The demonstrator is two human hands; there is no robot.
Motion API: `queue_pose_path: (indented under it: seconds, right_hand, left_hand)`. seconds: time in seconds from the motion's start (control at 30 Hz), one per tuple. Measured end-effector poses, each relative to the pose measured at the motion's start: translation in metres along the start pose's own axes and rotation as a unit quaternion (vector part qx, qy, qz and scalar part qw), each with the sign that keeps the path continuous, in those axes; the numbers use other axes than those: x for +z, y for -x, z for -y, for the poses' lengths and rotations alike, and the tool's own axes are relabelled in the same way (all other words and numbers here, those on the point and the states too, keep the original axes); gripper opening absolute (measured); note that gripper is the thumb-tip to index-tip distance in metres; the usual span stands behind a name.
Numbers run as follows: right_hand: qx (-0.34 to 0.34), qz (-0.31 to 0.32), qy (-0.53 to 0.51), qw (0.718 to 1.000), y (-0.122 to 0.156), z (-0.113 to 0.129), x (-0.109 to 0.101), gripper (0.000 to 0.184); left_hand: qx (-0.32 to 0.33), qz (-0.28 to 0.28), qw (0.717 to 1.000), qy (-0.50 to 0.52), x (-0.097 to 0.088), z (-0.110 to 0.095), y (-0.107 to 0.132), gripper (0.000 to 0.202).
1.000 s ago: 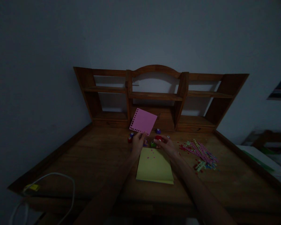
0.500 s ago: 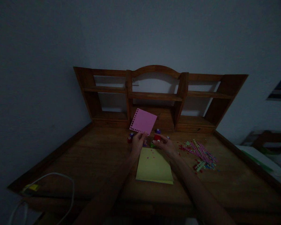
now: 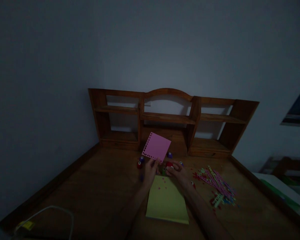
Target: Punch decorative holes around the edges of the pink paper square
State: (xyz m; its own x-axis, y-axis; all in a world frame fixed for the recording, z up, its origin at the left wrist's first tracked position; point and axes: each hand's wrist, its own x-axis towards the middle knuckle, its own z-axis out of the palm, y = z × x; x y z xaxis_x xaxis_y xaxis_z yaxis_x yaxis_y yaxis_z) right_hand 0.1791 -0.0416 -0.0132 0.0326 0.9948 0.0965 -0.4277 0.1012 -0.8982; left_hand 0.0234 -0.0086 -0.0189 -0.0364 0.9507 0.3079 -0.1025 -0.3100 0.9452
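A square pink sheet of paper (image 3: 158, 146), with punched holes along its left and lower edges, is raised above the desk. My left hand (image 3: 150, 170) pinches it by the lower right edge. Close beside it, my right hand (image 3: 176, 170) is closed around a small red craft punch (image 3: 169, 164), which sits just right of the sheet's lower corner. Under both hands lies a pad of yellow paper (image 3: 167, 203) with several tiny pink cut-outs (image 3: 162, 184) on it. A green punch (image 3: 164, 171) stands between the hands, partly hidden.
More small punches, purple (image 3: 169, 155) and red (image 3: 139, 165), stand around the hands. On the right is a pile of punched paper strips (image 3: 217, 181) and coloured bits. A wooden shelf unit (image 3: 167, 116) closes the back. A white cable (image 3: 50, 207) loops at front left.
The whole view has tilted upward, so the desk and hands appear lower. Both hands keep their hold on the pink sheet and the red punch, with little other movement.
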Motion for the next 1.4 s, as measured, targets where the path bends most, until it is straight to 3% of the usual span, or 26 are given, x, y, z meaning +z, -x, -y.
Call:
queue_pose_path:
  seconds: [0.37,0.57,0.8,0.93,1.07,1.23,1.4]
  right_hand:
    - [0.028,-0.042,-0.019,0.999,0.002,0.002,0.002,0.050]
    - [0.043,-0.015,-0.058,0.997,0.004,0.000,0.005,0.050]
    - [0.040,0.012,-0.060,0.997,0.002,0.001,0.006,0.051]
    - [0.034,0.041,-0.017,0.998,0.003,0.003,0.009,0.053]
    - [0.012,0.000,0.073,0.997,0.001,0.002,0.009,0.055]
    - [-0.111,-0.009,0.298,0.948,0.006,0.016,0.008,0.048]
    - [-0.137,0.018,0.356,0.924,0.009,0.021,0.007,0.041]
  left_hand:
    - [-0.024,0.016,1.000,-0.008,0.007,-0.004,0.006,0.045]
    - [-0.047,0.028,0.998,0.006,0.006,-0.013,0.007,0.050]
    - [-0.028,-0.018,0.999,-0.027,0.007,-0.035,0.007,0.049]
    - [-0.035,-0.023,0.998,-0.043,0.008,-0.038,0.005,0.046]
    - [-0.047,-0.020,0.997,-0.051,0.006,-0.031,0.004,0.045]
    - [-0.066,-0.014,0.996,-0.051,0.007,-0.020,0.003,0.045]
    - [-0.061,0.005,0.996,-0.066,0.010,-0.015,0.004,0.044]
